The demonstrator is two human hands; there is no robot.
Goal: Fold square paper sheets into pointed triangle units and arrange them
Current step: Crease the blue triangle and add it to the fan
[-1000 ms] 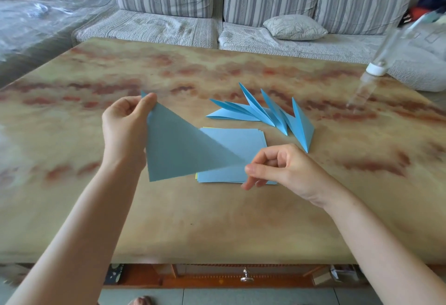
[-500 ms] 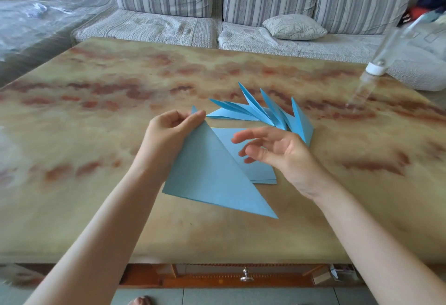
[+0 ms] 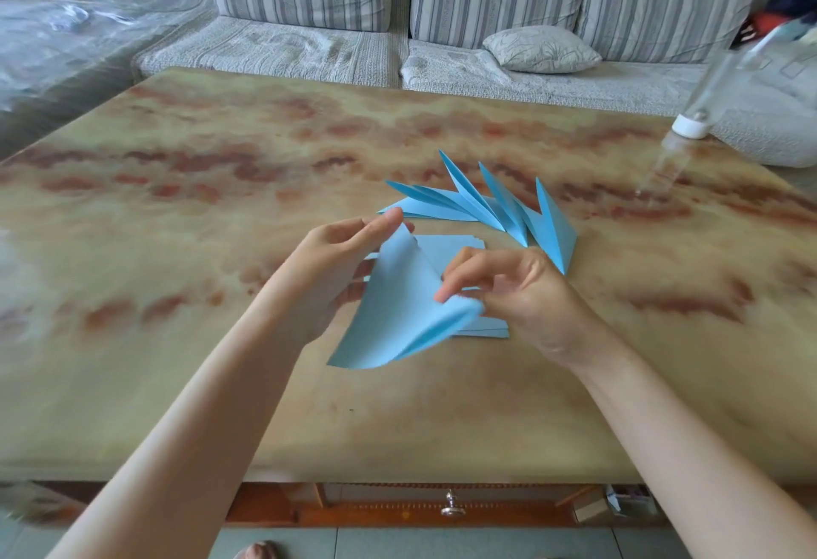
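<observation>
blue triangle [image 3: 398, 306] now curled over, right hand [image 3: 521, 293] pinching its corner

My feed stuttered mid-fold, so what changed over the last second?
The left hand carried the folded triangle right and down over the stack of sheets, still pinching its top corner. The right hand, open above the paper half a second ago, has taken the right tip and curls it toward the left hand, so the triangle now bows. The stack, the finished units and the bottle stayed put.

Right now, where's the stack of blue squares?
In the head view the stack lies on the table, partly behind the bent sheet held by the left hand and right hand, with the fan of folded units just beyond it.
</observation>
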